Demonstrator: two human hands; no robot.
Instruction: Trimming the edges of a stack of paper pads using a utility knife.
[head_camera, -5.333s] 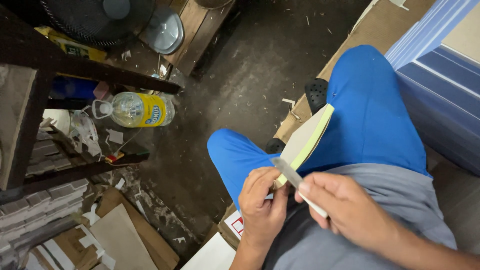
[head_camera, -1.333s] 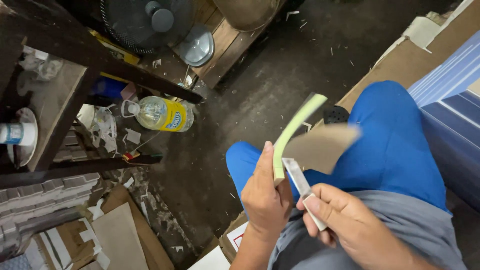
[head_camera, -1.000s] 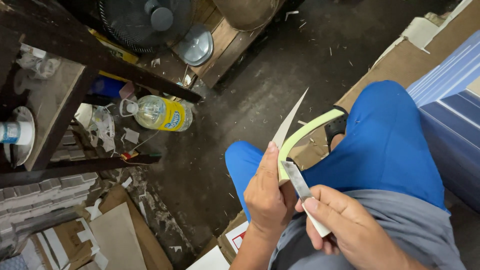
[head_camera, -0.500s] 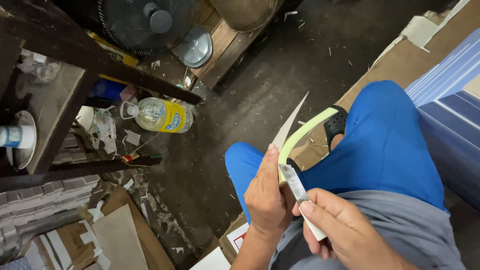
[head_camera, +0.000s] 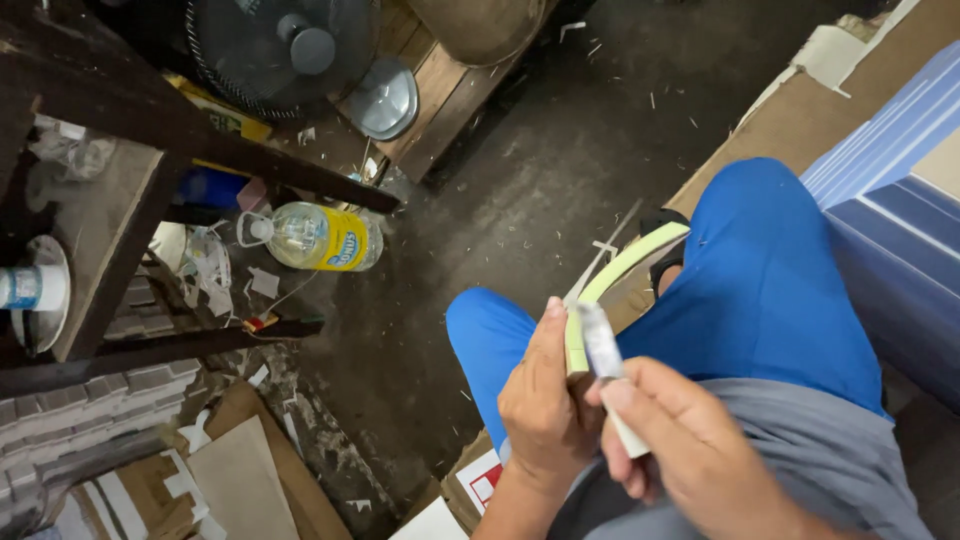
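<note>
The right hand (head_camera: 690, 455) grips a small knife with a pale handle (head_camera: 612, 375), and its blade rests against the curved pale green strip (head_camera: 618, 280) that the left hand (head_camera: 540, 405) pinches tightly just above the blue-clad knees. The left thumb lies very near the blade, so a slip of the knife along the strip could probably cut it. The thin strip may also bend or tear under pressure. Farther away, a plastic bottle (head_camera: 315, 237) lies on the dirty floor (head_camera: 520, 190), below a standing fan (head_camera: 275, 45).
</note>
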